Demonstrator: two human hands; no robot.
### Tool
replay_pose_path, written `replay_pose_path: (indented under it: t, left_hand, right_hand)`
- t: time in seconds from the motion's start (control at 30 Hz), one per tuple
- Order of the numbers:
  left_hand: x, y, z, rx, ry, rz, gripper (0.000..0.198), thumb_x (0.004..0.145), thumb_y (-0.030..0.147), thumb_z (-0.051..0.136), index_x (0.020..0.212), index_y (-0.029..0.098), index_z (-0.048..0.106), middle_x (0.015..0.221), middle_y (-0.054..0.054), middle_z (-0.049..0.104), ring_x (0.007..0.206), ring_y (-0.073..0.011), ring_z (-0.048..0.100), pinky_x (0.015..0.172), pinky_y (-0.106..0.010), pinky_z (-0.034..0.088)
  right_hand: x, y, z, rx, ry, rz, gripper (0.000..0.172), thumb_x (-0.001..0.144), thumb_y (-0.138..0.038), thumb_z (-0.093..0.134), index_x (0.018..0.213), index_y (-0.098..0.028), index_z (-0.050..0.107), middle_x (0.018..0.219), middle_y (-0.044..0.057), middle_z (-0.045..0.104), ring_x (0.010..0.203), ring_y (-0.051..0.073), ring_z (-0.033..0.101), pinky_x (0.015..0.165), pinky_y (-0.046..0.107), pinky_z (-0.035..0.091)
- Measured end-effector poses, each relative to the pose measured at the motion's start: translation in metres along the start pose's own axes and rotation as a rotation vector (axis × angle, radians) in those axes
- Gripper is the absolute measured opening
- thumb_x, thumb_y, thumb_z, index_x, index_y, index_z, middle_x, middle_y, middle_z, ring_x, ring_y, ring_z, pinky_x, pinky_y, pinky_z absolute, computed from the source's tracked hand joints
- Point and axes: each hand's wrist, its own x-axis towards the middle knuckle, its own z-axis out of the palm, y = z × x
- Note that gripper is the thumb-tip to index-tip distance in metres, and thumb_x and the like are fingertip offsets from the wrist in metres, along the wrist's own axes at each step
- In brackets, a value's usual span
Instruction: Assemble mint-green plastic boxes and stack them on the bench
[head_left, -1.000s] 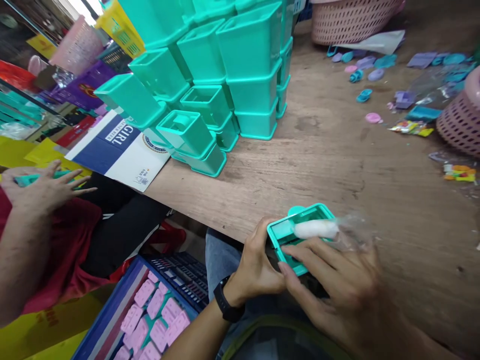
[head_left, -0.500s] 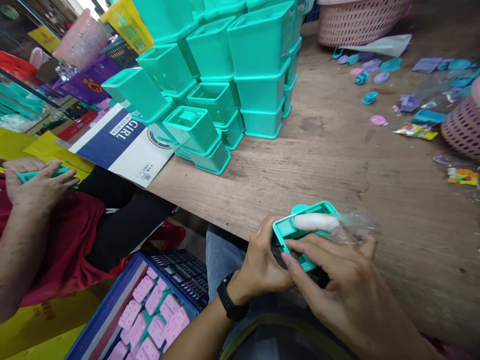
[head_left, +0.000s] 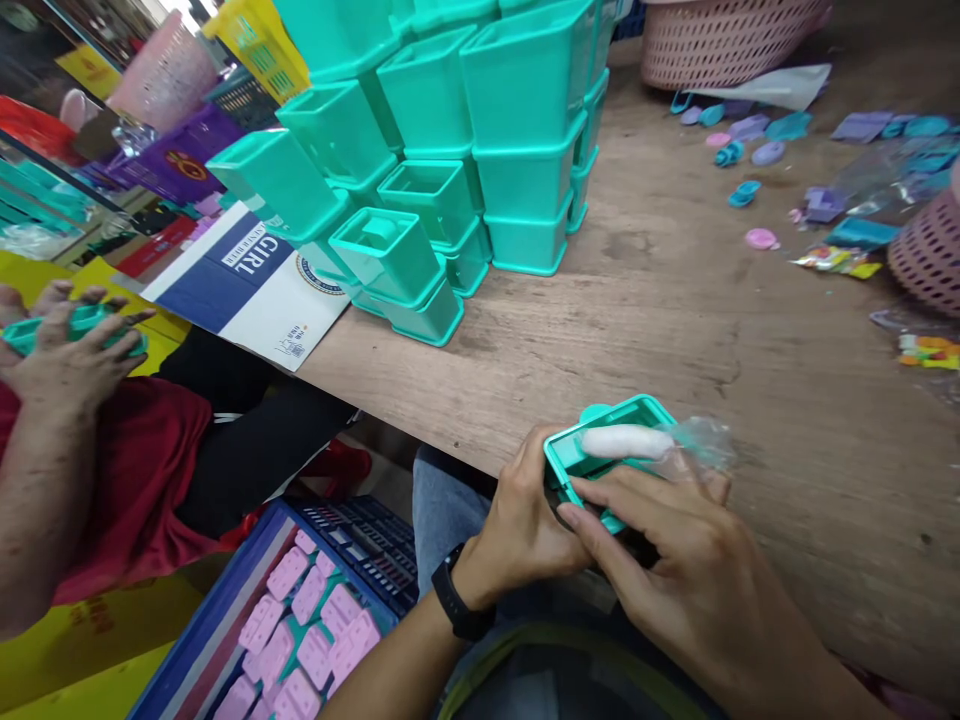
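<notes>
My left hand (head_left: 521,510) is closed around the left end of an open teal plastic box (head_left: 556,468), held tilted at the table's front edge. Thumb and index finger of my right hand (head_left: 675,540) press at the box's near rim. A clear plastic bag (head_left: 709,445) with a white, sausage-shaped roll (head_left: 628,442) comes out by the far fingers of that hand, which seem to keep hold of it. The roll lies across the box opening. My right palm and the bag hide part of the box's right end and inside.
Stacked teal boxes (head_left: 525,170) stand at the back left beside a white and blue carton (head_left: 255,300). Small toy pieces (head_left: 761,238) and pink baskets (head_left: 735,45) lie to the right. Below left, a blue crate (head_left: 262,530) holds pink-topped pieces. A co-worker's hands (head_left: 67,345) hold a teal part.
The bag's loose end has shifted slightly left, and the box has moved a little up and left. The co-worker's hands have turned their teal part. My grip looks the same.
</notes>
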Motion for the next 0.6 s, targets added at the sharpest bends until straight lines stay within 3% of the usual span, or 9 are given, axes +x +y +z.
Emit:
replay_pose_path:
  t: [0.23, 0.33, 0.47, 0.6]
  left_hand:
    - [0.002, 0.002, -0.002, 0.023, -0.043, 0.031, 0.061, 0.076, 0.034, 0.081, 0.130, 0.021, 0.056, 0.117, -0.007, 0.071, 0.097, -0.0240, 0.070, 0.094, -0.040, 0.060]
    - [0.003, -0.001, -0.003, 0.023, -0.044, 0.027, 0.061, 0.076, 0.034, 0.079, 0.131, 0.022, 0.055, 0.117, -0.007, 0.070, 0.096, -0.0239, 0.070, 0.091, -0.040, 0.061]
    - [0.004, -0.003, -0.004, 0.009, -0.060, 0.050, 0.065, 0.072, 0.037, 0.083, 0.129, 0.021, 0.056, 0.117, -0.007, 0.070, 0.102, -0.0269, 0.070, 0.094, -0.041, 0.060]
    - [0.003, -0.001, -0.002, 0.027, -0.034, 0.078, 0.059, 0.072, 0.025, 0.074, 0.128, 0.020, 0.056, 0.116, -0.007, 0.070, 0.101, -0.0255, 0.070, 0.094, -0.039, 0.059]
  right_hand:
    - [0.000, 0.002, 0.002, -0.004, 0.052, -0.041, 0.015, 0.102, -0.020, 0.060, 0.093, -0.018, 0.071, 0.080, 0.003, 0.077, 0.070, 0.020, 0.073, 0.068, 0.036, 0.054]
    - [0.000, 0.002, 0.003, -0.013, 0.055, -0.049, 0.018, 0.103, -0.021, 0.057, 0.090, -0.019, 0.069, 0.079, 0.003, 0.076, 0.069, 0.020, 0.072, 0.068, 0.036, 0.054]
    - [-0.003, 0.006, -0.001, 0.001, -0.042, -0.098, 0.017, 0.104, -0.024, 0.055, 0.093, -0.019, 0.068, 0.080, 0.004, 0.074, 0.069, 0.021, 0.072, 0.069, 0.038, 0.054]
    - [-0.006, 0.011, -0.002, 0.012, -0.058, -0.106, 0.015, 0.102, -0.016, 0.053, 0.094, -0.020, 0.065, 0.080, 0.001, 0.071, 0.073, 0.021, 0.073, 0.079, 0.041, 0.053]
